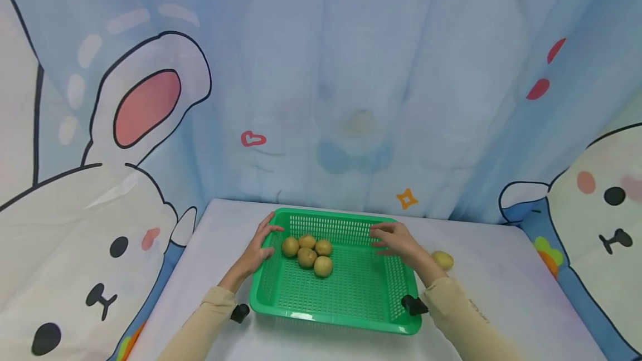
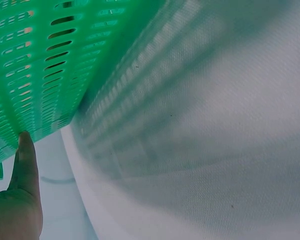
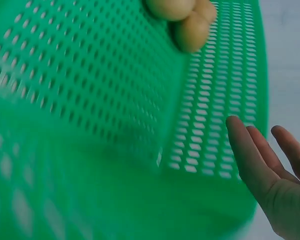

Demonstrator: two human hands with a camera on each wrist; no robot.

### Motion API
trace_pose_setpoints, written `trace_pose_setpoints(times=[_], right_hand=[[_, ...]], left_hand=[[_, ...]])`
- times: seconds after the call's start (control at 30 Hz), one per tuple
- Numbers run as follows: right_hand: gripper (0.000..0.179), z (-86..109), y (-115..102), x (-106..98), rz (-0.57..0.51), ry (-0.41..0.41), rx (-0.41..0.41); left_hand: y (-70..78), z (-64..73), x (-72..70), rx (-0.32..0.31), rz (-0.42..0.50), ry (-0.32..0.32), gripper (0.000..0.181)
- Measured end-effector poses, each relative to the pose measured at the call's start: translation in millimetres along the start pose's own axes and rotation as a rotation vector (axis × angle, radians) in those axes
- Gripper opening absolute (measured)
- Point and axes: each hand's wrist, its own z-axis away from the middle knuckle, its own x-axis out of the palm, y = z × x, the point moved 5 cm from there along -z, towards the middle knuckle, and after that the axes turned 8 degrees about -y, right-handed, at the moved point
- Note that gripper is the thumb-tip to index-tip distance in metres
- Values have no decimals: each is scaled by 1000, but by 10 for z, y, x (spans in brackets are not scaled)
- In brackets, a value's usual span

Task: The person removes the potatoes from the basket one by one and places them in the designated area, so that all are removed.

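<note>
A green plastic basket [image 1: 346, 294] with slotted walls is in the middle of the white-covered table. Several round yellow-brown potatoes [image 1: 307, 257] lie bunched in its back left part. At the basket's left rim, my left hand [image 1: 256, 249] holds on, with a finger along the outer wall in the left wrist view. My right hand [image 1: 398, 241] is over the back right side of the basket, its fingers loosely spread and nothing held. One more potato [image 1: 443, 260] lies on the table outside the basket, beyond my right wrist.
White cloth covers the table [image 1: 501, 288], which shows on both sides of the basket. A blue cartoon-printed curtain [image 1: 361, 71] hangs close behind the table's back edge and along both sides.
</note>
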Motion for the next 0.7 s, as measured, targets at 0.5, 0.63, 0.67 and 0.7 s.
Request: trace_pose_setpoints(times=[0.5, 0.63, 0.67, 0.7], right_hand=[[40, -569, 386, 514, -85, 81, 61], [38, -632, 448, 637, -91, 72, 81], [38, -642, 455, 665, -95, 69, 85], [38, -646, 455, 689, -98, 68, 89]], left_hand=[[-4, 7, 0, -18, -12, -14, 55], [-16, 4, -2, -26, 3, -15, 55], [-17, 6, -2, -25, 5, -16, 55], [-19, 5, -2, -26, 6, -15, 55]])
